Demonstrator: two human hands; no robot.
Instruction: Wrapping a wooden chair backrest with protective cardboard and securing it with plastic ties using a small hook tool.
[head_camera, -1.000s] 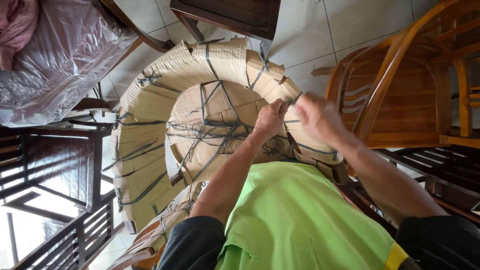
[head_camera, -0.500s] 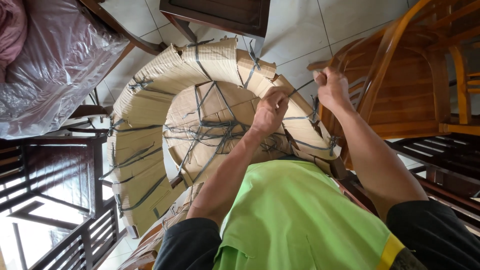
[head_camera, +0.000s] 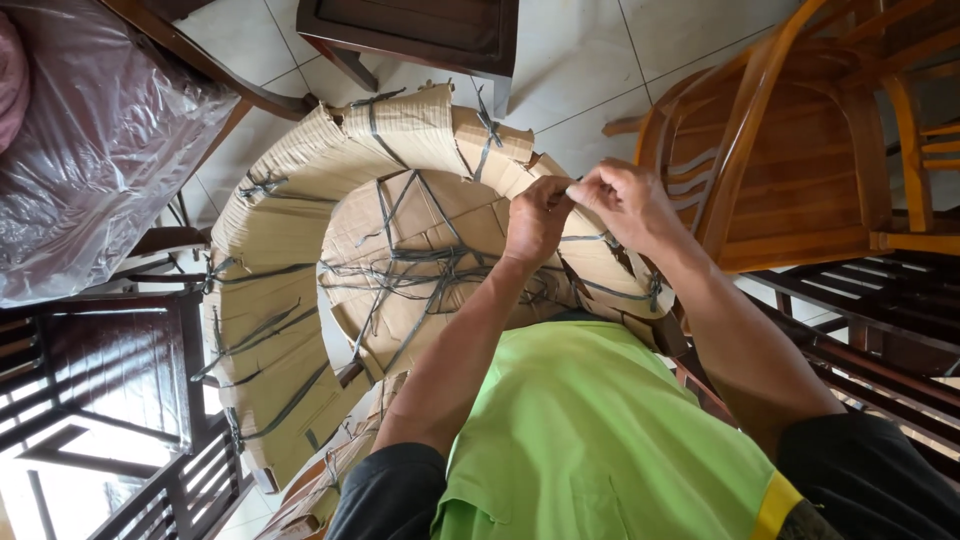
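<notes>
Orange wooden chair (head_camera: 800, 170), dark wooden furniture (head_camera: 110, 370), plastic-wrapped cushion (head_camera: 90, 150), pale tiled floor (head_camera: 590, 70), dark table (head_camera: 420, 30)

The curved chair wrapped in brown corrugated cardboard (head_camera: 300, 250) at the centre of the frame looks matt and ribbed, its paper edges rough where they are cut. Thin grey plastic strapping (head_camera: 420, 265) crossing it has a dull sheen. At the upper right, the orange-brown wooden chair (head_camera: 800, 170) is smooth and glossy with varnish. The dark brown wooden furniture (head_camera: 120, 370) at the lower left is polished and reflective. Clear crinkled plastic sheeting (head_camera: 90, 150) at the upper left shines in wrinkles. The pale floor tiles (head_camera: 580, 60) at the top look smooth, lightly glossy. The lime-green cloth shirt (head_camera: 590, 440) at the bottom is soft and matt.
</notes>
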